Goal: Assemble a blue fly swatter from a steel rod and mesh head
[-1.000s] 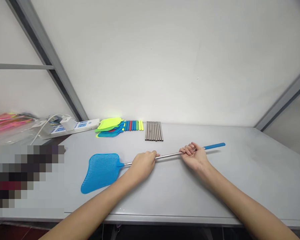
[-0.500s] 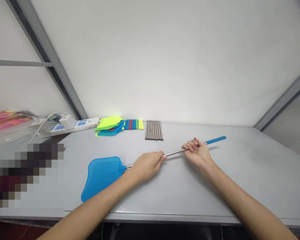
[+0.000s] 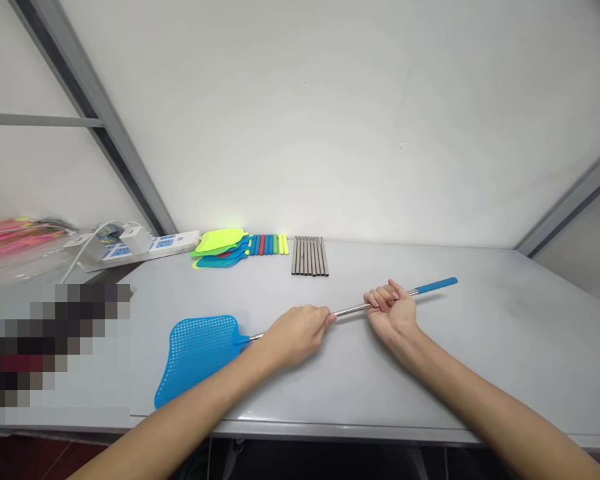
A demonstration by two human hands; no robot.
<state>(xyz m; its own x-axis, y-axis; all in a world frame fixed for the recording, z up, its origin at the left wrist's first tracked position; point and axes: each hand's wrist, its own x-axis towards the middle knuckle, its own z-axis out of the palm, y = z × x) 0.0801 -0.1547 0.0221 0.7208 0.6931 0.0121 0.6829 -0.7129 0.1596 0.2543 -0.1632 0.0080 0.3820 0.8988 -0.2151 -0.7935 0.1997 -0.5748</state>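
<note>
A blue fly swatter (image 3: 200, 357) with a perforated head and an extended metal rod lies across both hands, just over the table. My left hand (image 3: 300, 333) is wrapped over the rod near the head, palm down. Farther right, my right hand (image 3: 391, 310) grips the same rod palm up, close to the blue handle (image 3: 437, 285), which points up and right. Between the hands a stretch of bare rod (image 3: 351, 310) shows. My left forearm hides the lower edge of the swatter head.
Toward the wall lie a pile of yellow, green and blue swatter heads (image 3: 220, 243), a row of coloured handles (image 3: 267, 245) and a row of metal tubes (image 3: 310, 257). A white power strip (image 3: 167, 245) with plugs and a cable sits left, near bagged pink items (image 3: 20, 240).
The hands keep their grip on the rod. The blue handle end has shifted slightly right and the swatter head slightly left, with a little more rod showing near the head.
</note>
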